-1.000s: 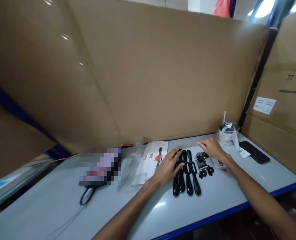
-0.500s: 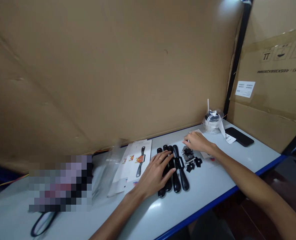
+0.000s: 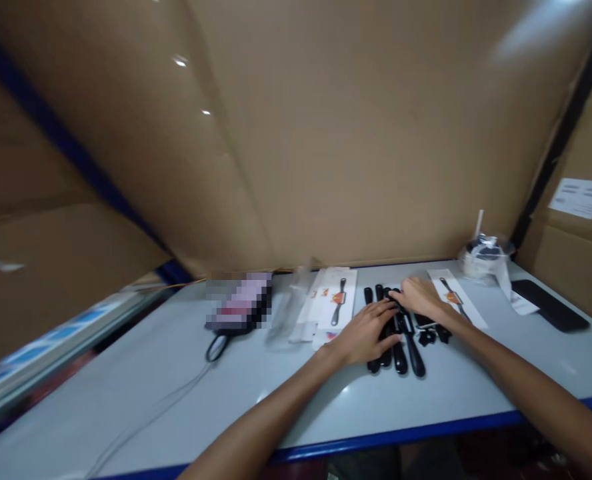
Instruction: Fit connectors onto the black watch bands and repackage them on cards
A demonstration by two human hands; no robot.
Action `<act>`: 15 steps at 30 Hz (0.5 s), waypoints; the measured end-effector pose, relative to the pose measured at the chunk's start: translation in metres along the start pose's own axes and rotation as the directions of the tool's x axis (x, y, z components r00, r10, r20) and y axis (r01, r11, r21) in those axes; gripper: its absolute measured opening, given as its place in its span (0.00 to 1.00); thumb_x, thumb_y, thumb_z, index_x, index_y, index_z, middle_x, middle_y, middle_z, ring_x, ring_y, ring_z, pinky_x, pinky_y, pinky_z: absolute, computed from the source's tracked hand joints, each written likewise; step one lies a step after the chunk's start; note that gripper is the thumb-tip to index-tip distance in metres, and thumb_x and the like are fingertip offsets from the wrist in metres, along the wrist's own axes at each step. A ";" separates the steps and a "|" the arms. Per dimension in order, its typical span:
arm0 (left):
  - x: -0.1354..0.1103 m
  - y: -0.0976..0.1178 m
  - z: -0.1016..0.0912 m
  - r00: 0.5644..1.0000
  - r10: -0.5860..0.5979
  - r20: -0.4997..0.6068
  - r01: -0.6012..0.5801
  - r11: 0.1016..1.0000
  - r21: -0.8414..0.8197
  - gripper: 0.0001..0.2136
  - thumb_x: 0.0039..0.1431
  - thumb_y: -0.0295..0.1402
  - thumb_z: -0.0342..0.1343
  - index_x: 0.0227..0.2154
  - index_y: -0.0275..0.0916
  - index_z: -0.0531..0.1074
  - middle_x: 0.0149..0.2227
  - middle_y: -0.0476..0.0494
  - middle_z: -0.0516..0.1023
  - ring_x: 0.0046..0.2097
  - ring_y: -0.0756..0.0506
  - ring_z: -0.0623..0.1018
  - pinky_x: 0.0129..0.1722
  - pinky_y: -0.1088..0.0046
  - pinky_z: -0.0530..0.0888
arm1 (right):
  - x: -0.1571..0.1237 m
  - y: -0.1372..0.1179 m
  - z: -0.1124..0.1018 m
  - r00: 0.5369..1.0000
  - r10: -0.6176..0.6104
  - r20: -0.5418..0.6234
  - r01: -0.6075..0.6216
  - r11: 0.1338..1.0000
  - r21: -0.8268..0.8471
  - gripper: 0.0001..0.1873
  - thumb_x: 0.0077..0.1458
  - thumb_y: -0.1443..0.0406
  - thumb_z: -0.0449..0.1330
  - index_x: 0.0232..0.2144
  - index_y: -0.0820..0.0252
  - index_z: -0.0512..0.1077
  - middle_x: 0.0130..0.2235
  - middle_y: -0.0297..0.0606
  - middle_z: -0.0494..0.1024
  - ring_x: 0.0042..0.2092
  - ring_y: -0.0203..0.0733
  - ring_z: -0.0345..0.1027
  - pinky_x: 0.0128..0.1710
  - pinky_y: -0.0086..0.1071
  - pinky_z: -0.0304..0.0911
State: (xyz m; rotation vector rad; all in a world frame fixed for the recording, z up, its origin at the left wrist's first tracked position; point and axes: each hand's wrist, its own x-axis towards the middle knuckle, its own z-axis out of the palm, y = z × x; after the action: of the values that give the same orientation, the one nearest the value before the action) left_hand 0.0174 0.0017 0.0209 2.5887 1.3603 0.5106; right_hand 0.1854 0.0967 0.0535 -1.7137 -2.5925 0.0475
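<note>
Several black spokeshave bodies [image 3: 414, 357] lie side by side on the white table, their handles pointing toward and away from me. My left hand [image 3: 369, 331] lies flat across the ones on the left, fingers stretched out and thumb apart. Just beyond it, my right hand [image 3: 419, 297] has its fingers curled at the far end of the rightmost spokeshave and covers that handle tip. Beneath the right wrist sit small black parts [image 3: 427, 337] and metal pieces, partly hidden by the hand and forearm.
Printed spokeshave cards [image 3: 326, 303] and clear plastic bags [image 3: 291, 310] lie left of the tools. Another printed card [image 3: 453, 293] is to the right. Farther right stand a bagged cup [image 3: 481, 260] with a straw and a black phone [image 3: 551, 305]. A blurred-out device [image 3: 241, 303] with a strap is at left.
My right hand has moved left from beyond the small metal parts to the far end of the spokeshaves. My left hand stays on them. The view has swung left.
</note>
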 end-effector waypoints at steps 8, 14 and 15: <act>-0.001 0.003 -0.003 1.000 -0.024 -0.003 0.024 1.000 -0.018 0.27 0.67 0.47 0.54 0.61 0.33 0.68 0.68 0.30 0.65 0.71 0.35 0.62 0.70 0.49 0.58 | 0.032 0.009 -0.006 0.978 0.008 0.211 -0.045 0.984 0.174 0.22 0.59 0.55 0.59 0.20 0.64 0.77 0.22 0.42 0.77 0.27 0.41 0.72 0.25 0.30 0.53; -0.003 -0.004 -0.004 1.000 -0.007 -0.002 0.007 1.000 -0.023 0.23 0.66 0.44 0.56 0.57 0.33 0.71 0.68 0.28 0.65 0.71 0.34 0.61 0.70 0.48 0.58 | 0.035 0.004 0.008 0.981 0.021 0.192 -0.103 0.896 0.432 0.18 0.50 0.66 0.63 0.12 0.60 0.66 0.13 0.31 0.63 0.20 0.36 0.61 0.23 0.29 0.49; -0.003 -0.006 -0.004 1.000 0.001 -0.002 -0.001 1.000 -0.027 0.21 0.66 0.43 0.56 0.56 0.34 0.72 0.67 0.28 0.66 0.71 0.34 0.61 0.70 0.46 0.58 | 0.035 0.004 0.011 0.982 0.004 0.187 -0.101 0.852 0.514 0.17 0.48 0.68 0.64 0.12 0.60 0.66 0.12 0.30 0.62 0.19 0.35 0.59 0.22 0.29 0.49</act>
State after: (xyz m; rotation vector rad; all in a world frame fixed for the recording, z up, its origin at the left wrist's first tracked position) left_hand 0.0096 0.0026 0.0225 2.5684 1.3436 0.5287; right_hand 0.1748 0.1310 0.0431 -1.6214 -2.3235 0.8637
